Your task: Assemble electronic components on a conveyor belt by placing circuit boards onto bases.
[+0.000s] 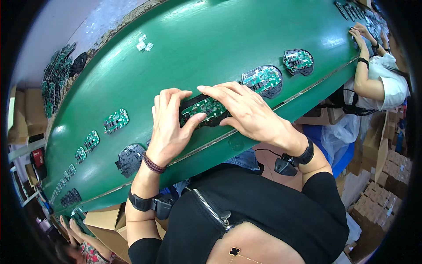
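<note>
Both hands, the left hand (168,127) and the right hand (246,110), pinch a green circuit board in black housing (203,110) on the green conveyor belt (198,48), between an empty black housing (129,159) and two more board assemblies (263,80).

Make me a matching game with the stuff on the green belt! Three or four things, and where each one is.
Things:
1. black housing with a green board
2. empty black housing
3. small clear bits
4. bare green board

Places:
A. far side of the green belt, alone
B. between the left hand and right hand
C. near edge, beside the left wrist
D. mid-belt, left of the left hand

Pairs: 1-B, 2-C, 3-A, 4-D
</note>
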Motion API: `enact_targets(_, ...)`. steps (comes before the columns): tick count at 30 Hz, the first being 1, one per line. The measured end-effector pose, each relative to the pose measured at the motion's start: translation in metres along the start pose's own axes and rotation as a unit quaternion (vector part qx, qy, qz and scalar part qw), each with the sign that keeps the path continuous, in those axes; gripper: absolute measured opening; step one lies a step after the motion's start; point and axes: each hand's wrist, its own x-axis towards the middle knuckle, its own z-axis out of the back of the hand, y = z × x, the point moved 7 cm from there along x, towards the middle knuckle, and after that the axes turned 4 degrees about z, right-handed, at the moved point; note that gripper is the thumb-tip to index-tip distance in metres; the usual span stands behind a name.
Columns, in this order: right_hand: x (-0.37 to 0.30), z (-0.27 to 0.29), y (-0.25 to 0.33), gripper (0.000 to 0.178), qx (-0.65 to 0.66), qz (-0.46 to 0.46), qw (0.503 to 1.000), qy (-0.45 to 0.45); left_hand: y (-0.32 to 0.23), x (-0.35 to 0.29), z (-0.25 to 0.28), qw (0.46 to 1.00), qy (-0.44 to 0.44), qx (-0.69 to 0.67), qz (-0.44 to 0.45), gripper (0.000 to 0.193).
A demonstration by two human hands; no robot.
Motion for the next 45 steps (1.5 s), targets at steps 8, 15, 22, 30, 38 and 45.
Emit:
enact_targets(8,0.007,0.009,-0.007,0.057,0.1,-0.046,0.994,-0.018,0.006,0.001,-0.007,0.972,0.081,-0.197,0.097,0.022)
enact_targets(15,0.009,0.003,-0.016,0.028,0.115,-0.093,0.989,0.002,0.001,0.009,-0.009,0.987,0.094,-0.12,0.039,0.023)
enact_targets(22,0.011,0.023,-0.02,0.031,-0.054,-0.053,0.993,-0.088,0.063,0.087,0.039,0.989,-0.14,0.034,-0.032,0.038)
enact_targets(30,-0.006,0.071,-0.016,0.033,-0.098,-0.107,0.976,-0.16,0.111,0.154,0.046,0.93,-0.235,0.278,-0.06,0.04)
enact_targets(38,-0.015,0.075,-0.026,0.034,-0.105,-0.119,0.977,-0.145,0.21,0.106,0.117,0.943,-0.251,0.213,-0.054,0.014)
enact_targets(45,-0.012,0.017,-0.029,0.082,-0.118,-0.058,0.99,0.043,0.163,0.065,0.143,0.911,-0.239,0.332,-0.05,0.029)
